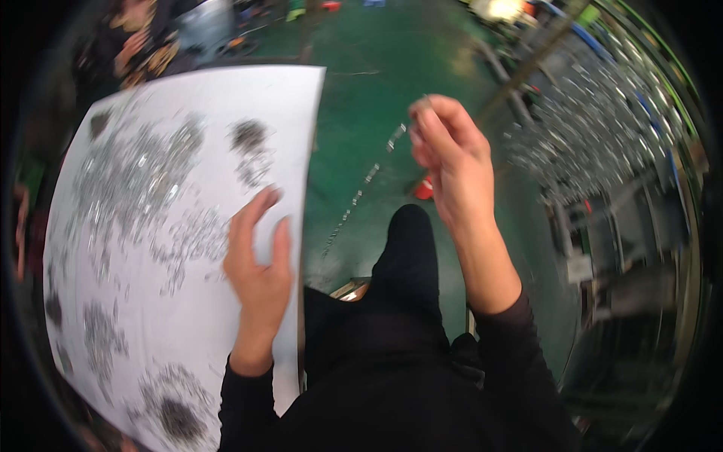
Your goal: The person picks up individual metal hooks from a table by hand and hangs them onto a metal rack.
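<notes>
My right hand (454, 154) is raised over the green floor, its thumb and fingers pinched on one end of a thin chain of small shiny metal links (358, 196). The chain trails down and left from the fingers toward the table's edge, blurred by motion. Over the right side of the white-topped table (286, 98) is my left hand (260, 279), thumb and fingers apart, nothing between them. Beside its fingers lies a loose spread of small metal links (192, 237). Farther off is a dark heap of tiny pieces (248, 135) with more links below it.
A large spread of metal pieces (139, 169) covers the table's far left. Another dark heap (181, 418) lies near its front. On the right, a rack (595, 128) carries many shiny metal parts. A red object (424, 188) is on the floor. Another person (139, 45) is at the far left.
</notes>
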The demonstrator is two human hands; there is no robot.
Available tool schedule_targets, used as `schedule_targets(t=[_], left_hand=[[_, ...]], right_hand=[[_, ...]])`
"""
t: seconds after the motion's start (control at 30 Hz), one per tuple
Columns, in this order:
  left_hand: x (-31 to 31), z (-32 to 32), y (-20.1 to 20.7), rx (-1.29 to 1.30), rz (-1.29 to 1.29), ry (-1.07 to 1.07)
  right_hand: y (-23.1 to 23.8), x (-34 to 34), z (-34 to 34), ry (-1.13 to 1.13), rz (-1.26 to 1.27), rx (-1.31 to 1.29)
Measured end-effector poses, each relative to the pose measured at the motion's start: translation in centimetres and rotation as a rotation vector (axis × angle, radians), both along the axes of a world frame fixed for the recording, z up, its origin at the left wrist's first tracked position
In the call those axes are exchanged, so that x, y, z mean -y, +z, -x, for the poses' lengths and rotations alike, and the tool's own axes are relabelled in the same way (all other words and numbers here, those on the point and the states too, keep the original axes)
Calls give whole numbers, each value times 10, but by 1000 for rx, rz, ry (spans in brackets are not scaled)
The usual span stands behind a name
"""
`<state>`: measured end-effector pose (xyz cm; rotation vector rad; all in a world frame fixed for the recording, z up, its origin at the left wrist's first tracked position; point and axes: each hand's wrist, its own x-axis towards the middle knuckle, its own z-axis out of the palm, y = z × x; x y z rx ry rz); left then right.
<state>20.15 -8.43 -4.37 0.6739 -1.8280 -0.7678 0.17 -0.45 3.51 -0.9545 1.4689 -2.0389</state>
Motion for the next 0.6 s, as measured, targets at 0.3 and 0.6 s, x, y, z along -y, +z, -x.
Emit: schedule_targets(t=[0.3,0.6], left_hand=[[-4,8,-1,3,-114,-144],[-9,43,1,17,-105,-223]], right_hand=[[113,-78,90,-223,138,-162],[198,-184,156,-549,99,-368]])
